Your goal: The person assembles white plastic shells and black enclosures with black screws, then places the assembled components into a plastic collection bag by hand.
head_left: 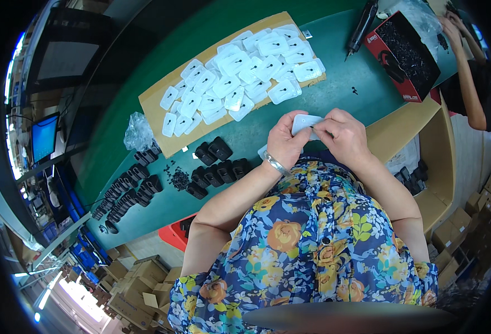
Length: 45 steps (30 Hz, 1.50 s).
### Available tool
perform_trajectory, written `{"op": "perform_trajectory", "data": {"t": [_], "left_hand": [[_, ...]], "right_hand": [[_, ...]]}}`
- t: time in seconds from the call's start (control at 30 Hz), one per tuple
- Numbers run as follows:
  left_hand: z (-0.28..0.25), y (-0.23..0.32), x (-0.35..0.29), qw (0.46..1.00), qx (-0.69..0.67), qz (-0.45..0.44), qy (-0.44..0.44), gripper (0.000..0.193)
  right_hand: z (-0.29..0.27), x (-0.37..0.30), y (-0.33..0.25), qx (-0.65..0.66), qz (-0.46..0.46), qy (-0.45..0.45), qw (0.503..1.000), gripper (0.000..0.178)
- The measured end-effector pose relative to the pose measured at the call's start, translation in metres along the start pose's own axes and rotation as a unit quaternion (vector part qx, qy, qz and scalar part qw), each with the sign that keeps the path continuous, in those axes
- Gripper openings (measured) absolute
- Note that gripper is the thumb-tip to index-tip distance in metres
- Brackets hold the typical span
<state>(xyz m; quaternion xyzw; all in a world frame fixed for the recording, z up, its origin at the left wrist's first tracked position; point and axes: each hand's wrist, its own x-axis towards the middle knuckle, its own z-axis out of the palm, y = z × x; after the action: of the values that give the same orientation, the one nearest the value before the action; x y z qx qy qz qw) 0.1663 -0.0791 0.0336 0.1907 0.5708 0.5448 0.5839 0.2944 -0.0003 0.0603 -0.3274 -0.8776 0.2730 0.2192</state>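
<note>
Close to my body, my left hand [283, 142] grips a white rounded plate [304, 122] by its left side, thumb and fingers closed on it. My right hand [345, 133] is pinched at the plate's right edge, where a small dark bit shows by the fingertips; what exactly they hold is hidden. Part of another pale plate [262, 151] shows beside my left wrist. Ahead, many similar white plates [226, 86], each with a small black piece in its middle, lie heaped on a cardboard sheet [170, 143].
Black housings [220, 148] stand in rows to the left, around a pile of small black parts [178, 178]. A clear plastic bag [138, 132] lies behind them. At right are an electric screwdriver [362, 28], a red box [377, 47] of black pieces and a co-worker's arms [468, 83].
</note>
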Motion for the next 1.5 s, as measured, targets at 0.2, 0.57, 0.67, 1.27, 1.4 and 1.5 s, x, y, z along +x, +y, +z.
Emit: {"op": "perform_trajectory", "data": {"t": [0.2,0.57,0.67,1.27,1.4,1.5], "left_hand": [[0.000,0.000,-0.001,1.000,-0.015,0.011,-0.006,0.024],[0.002,0.000,-0.005,0.997,-0.081,-0.009,-0.005,0.023],[0.004,-0.004,-0.004,0.995,-0.101,-0.026,0.004,0.023],[-0.002,-0.011,0.001,0.998,-0.043,0.036,-0.003,0.019],[-0.002,-0.004,0.001,0.998,-0.026,0.050,0.010,0.019],[-0.003,-0.002,-0.001,0.998,-0.028,0.053,0.021,0.018]], "right_hand": [[0.004,-0.006,-0.003,0.009,0.004,0.026,1.000,0.009],[0.007,-0.012,-0.009,0.019,0.070,0.062,0.995,0.006],[0.007,-0.014,-0.008,0.029,0.090,0.065,0.993,0.005],[0.005,-0.008,-0.010,-0.017,0.018,0.060,0.998,0.009],[0.009,-0.008,-0.005,0.035,0.001,0.084,0.996,0.010],[0.009,-0.011,-0.008,0.203,0.160,0.124,0.958,0.018]]}}
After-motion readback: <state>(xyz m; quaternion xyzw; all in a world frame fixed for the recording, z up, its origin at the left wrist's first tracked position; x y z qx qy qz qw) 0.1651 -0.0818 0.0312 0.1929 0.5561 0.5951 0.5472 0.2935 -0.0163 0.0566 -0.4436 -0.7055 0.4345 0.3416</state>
